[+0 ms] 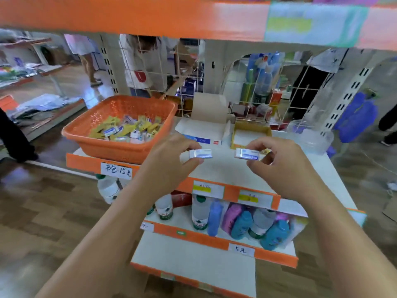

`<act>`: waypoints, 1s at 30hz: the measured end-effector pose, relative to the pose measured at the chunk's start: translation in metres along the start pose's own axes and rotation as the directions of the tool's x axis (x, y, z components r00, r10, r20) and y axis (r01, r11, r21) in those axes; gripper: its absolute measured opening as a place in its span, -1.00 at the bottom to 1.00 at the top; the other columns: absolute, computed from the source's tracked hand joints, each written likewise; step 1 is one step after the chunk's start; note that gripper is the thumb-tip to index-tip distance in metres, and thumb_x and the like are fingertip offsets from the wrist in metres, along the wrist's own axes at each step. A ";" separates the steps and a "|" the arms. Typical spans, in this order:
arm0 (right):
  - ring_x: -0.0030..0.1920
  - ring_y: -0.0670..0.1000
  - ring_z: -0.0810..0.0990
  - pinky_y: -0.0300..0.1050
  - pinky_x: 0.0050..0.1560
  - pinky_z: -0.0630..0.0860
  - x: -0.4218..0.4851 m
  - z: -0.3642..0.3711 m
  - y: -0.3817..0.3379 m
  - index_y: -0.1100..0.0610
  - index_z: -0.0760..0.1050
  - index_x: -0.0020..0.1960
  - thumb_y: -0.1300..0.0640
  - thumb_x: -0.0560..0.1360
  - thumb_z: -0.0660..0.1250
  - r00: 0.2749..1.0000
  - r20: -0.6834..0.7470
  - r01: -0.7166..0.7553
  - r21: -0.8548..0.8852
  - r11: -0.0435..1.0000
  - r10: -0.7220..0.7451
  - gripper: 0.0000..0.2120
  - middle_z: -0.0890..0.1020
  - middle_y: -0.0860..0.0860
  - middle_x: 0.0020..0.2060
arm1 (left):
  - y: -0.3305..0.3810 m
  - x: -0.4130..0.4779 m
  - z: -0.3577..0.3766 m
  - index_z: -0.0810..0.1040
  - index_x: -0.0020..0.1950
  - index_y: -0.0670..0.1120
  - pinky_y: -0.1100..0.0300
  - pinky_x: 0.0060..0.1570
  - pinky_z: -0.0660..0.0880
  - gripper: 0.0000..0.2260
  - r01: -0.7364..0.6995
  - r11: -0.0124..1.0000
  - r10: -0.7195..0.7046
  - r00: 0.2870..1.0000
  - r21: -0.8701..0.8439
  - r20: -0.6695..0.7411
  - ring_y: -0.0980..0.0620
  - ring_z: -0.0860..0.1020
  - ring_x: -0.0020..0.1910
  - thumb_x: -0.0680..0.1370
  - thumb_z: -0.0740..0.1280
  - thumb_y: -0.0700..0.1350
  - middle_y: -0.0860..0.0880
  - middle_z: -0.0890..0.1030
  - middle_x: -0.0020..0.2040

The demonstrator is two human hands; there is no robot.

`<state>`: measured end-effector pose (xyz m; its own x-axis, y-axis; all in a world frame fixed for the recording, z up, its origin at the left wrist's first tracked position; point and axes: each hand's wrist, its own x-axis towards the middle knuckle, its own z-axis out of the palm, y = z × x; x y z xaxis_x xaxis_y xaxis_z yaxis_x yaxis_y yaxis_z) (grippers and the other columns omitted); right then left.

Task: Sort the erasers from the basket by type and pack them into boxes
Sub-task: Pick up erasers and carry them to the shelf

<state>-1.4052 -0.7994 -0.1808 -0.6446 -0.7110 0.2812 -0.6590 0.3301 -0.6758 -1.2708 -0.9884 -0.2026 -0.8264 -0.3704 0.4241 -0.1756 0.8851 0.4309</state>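
Observation:
Over the white shelf (225, 175), my left hand (169, 160) pinches a white-and-blue eraser (202, 153) between thumb and fingers. My right hand (279, 162) pinches a second white-and-blue eraser (247, 154) the same way; a bit of yellow shows behind its fingers. An orange basket (103, 145) at the left holds several yellow and white-and-blue erasers (129, 130). Behind my hands stands an open white-and-blue box (204, 130) with its lid up. To its right sits a yellow box (250, 134).
A clear plastic container (311, 136) stands at the shelf's right back. A wire grid (257, 91) backs the shelf, and an orange shelf edge (150, 16) hangs overhead. Bottles (236, 218) fill the lower shelf. People stand beyond the grid and at the left.

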 end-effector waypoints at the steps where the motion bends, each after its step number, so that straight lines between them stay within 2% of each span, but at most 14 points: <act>1: -0.42 -0.12 0.44 -0.41 -0.41 0.34 0.008 0.001 0.005 -0.10 0.50 -0.21 0.28 0.44 0.37 1.000 0.004 -0.001 0.000 1.000 0.001 -0.73 0.54 -0.21 -0.23 | -0.003 0.008 0.004 0.60 0.15 -0.02 0.58 -0.03 0.20 -0.77 0.006 1.000 -0.006 1.000 0.002 -0.001 0.20 0.39 -0.03 0.51 0.40 -0.02 0.12 0.52 0.00; 7: -0.38 -0.21 0.46 -0.42 -0.37 0.35 0.050 0.009 0.031 -0.03 0.54 -0.17 0.29 0.42 0.36 0.999 0.020 -0.040 -0.048 0.998 0.041 -0.79 0.56 -0.19 -0.22 | -0.023 0.051 0.034 0.64 0.08 -0.04 0.31 -0.06 0.36 -0.82 -0.036 0.997 0.035 0.999 -0.067 -0.015 0.14 0.46 -0.08 0.48 0.45 -0.09 0.12 0.51 -0.06; 11: -0.34 -0.29 0.46 -0.43 -0.33 0.35 0.079 0.015 0.048 0.07 0.58 -0.10 0.32 0.41 0.35 0.995 0.018 -0.092 -0.094 0.991 0.095 -0.82 0.57 -0.12 -0.16 | -0.038 0.083 0.055 0.64 0.09 -0.03 0.48 -0.11 0.31 -0.82 -0.025 0.995 0.030 0.999 -0.094 0.043 0.17 0.44 -0.10 0.50 0.43 -0.07 0.13 0.49 -0.07; 13: -0.33 -0.27 0.46 -0.39 -0.32 0.34 0.096 0.020 0.055 0.06 0.57 -0.10 0.31 0.40 0.36 0.993 0.004 -0.116 -0.117 0.986 0.117 -0.82 0.57 -0.13 -0.17 | -0.046 0.097 0.065 0.62 0.13 -0.02 0.48 -0.14 0.30 -0.80 -0.010 0.996 0.017 0.997 -0.093 0.073 0.19 0.41 -0.10 0.52 0.39 -0.05 0.14 0.45 -0.07; 15: -0.34 -0.22 0.46 -0.34 -0.31 0.34 0.113 0.028 0.059 0.08 0.57 -0.11 0.30 0.40 0.36 0.992 -0.011 -0.124 -0.118 0.985 0.124 -0.85 0.58 -0.10 -0.19 | -0.055 0.109 0.073 0.60 0.16 -0.03 0.40 -0.18 0.27 -0.79 -0.006 0.997 0.012 0.997 -0.075 0.077 0.19 0.38 -0.08 0.54 0.36 -0.06 0.14 0.42 -0.06; 18: -0.34 -0.13 0.45 -0.12 -0.22 0.45 0.134 0.044 0.066 0.06 0.57 -0.12 0.29 0.38 0.36 0.988 -0.022 -0.154 -0.140 0.978 0.152 -0.84 0.58 -0.07 -0.18 | -0.070 0.119 0.083 0.60 0.15 -0.04 0.38 -0.12 0.22 -0.81 0.002 0.999 0.001 0.999 -0.053 0.052 0.17 0.37 -0.08 0.54 0.35 -0.10 0.13 0.42 -0.06; 20: -0.34 -0.09 0.46 -0.03 -0.24 0.50 0.143 0.054 0.070 0.00 0.57 -0.12 0.26 0.37 0.35 0.984 -0.014 -0.176 -0.166 0.970 0.176 -0.81 0.58 -0.08 -0.15 | -0.076 0.123 0.089 0.62 0.09 -0.06 0.31 -0.10 0.27 -0.84 -0.002 0.998 0.003 1.000 -0.060 0.031 0.11 0.40 -0.09 0.52 0.38 -0.12 0.10 0.45 -0.09; 22: -0.34 -0.08 0.46 -0.09 -0.26 0.51 0.148 0.061 0.072 -0.01 0.56 -0.10 0.26 0.39 0.33 0.978 0.012 -0.206 -0.164 0.965 0.210 -0.81 0.56 -0.07 -0.12 | -0.080 0.125 0.094 0.64 0.03 -0.07 0.27 -0.13 0.27 -0.87 -0.006 0.996 0.009 0.999 -0.084 0.035 0.07 0.41 -0.11 0.49 0.41 -0.15 0.05 0.50 -0.10; 26: -0.34 -0.16 0.41 -0.24 -0.32 0.36 0.145 0.064 0.075 0.02 0.55 -0.14 0.29 0.40 0.36 0.975 0.066 -0.200 -0.164 0.966 0.213 -0.83 0.53 -0.07 -0.15 | -0.082 0.120 0.101 0.63 -0.01 -0.05 0.23 -0.15 0.33 -0.89 -0.042 0.988 0.057 0.993 -0.147 0.102 0.07 0.44 -0.16 0.47 0.43 -0.13 0.07 0.48 -0.13; 28: -0.34 -0.19 0.40 -0.34 -0.33 0.28 0.139 0.065 0.077 -0.03 0.53 -0.17 0.28 0.39 0.38 0.972 0.116 -0.182 -0.172 0.968 0.204 -0.80 0.52 -0.07 -0.17 | -0.083 0.115 0.101 0.64 -0.01 -0.05 0.28 -0.16 0.31 -0.88 -0.057 0.984 0.081 0.988 -0.171 0.135 0.13 0.42 -0.20 0.47 0.44 -0.12 0.12 0.44 -0.14; 30: -0.30 -0.18 0.42 -0.38 -0.31 0.31 0.133 0.069 0.080 -0.09 0.51 -0.21 0.25 0.38 0.41 0.959 0.178 -0.192 -0.162 0.968 0.220 -0.77 0.52 -0.07 -0.17 | -0.085 0.108 0.101 0.65 0.01 -0.06 0.36 -0.18 0.28 -0.86 -0.057 0.982 0.090 0.980 -0.178 0.180 0.16 0.41 -0.25 0.46 0.46 -0.13 0.13 0.43 -0.17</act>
<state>-1.5170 -0.9100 -0.2446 -0.6942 -0.7198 -0.0006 -0.5770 0.5569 -0.5975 -1.3989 -1.0750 -0.2736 -0.9215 -0.2328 0.3109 -0.0298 0.8405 0.5410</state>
